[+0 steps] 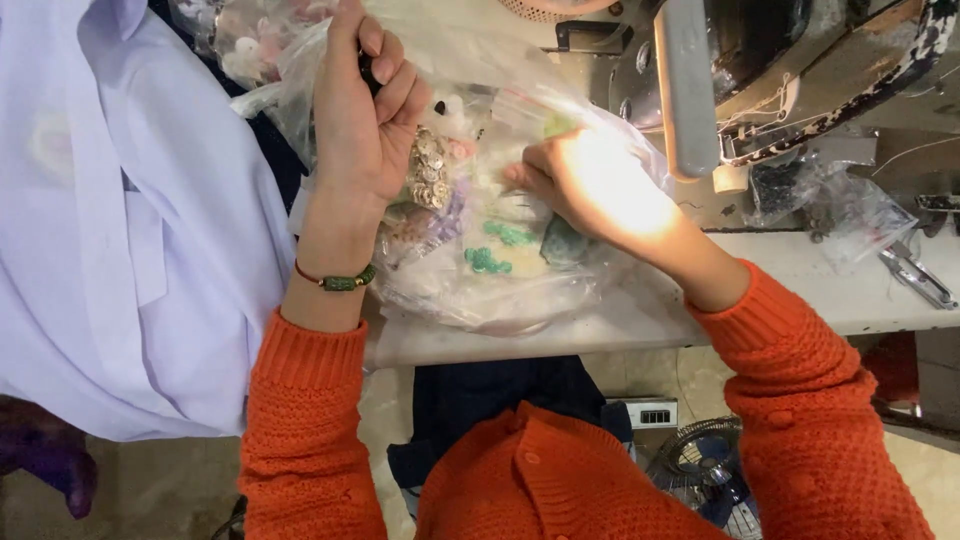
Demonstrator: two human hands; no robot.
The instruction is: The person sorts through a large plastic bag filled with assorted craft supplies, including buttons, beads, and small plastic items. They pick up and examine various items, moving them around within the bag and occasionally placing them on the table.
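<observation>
A large clear plastic bag [470, 290] full of smaller packets of buttons and beads lies on the white table [800, 270]. My left hand [365, 110] is closed on the bag's gathered top edge and on a small dark object. Inside the bag's opening, my right hand [600, 185] is brightly lit, with its fingers bent among the packets. Green beads [488, 260] and silvery buttons [430, 170] show through the plastic just below my hands. Orange knitted sleeves cover both arms, and a green bead bracelet [340, 282] circles my left wrist.
A sewing machine [760, 70] stands at the back right, close to my right hand. Small plastic bags [850, 200] and metal snips [915, 272] lie at the right. Pale lilac fabric [110, 220] hangs at the left. A small fan [705, 465] sits on the floor.
</observation>
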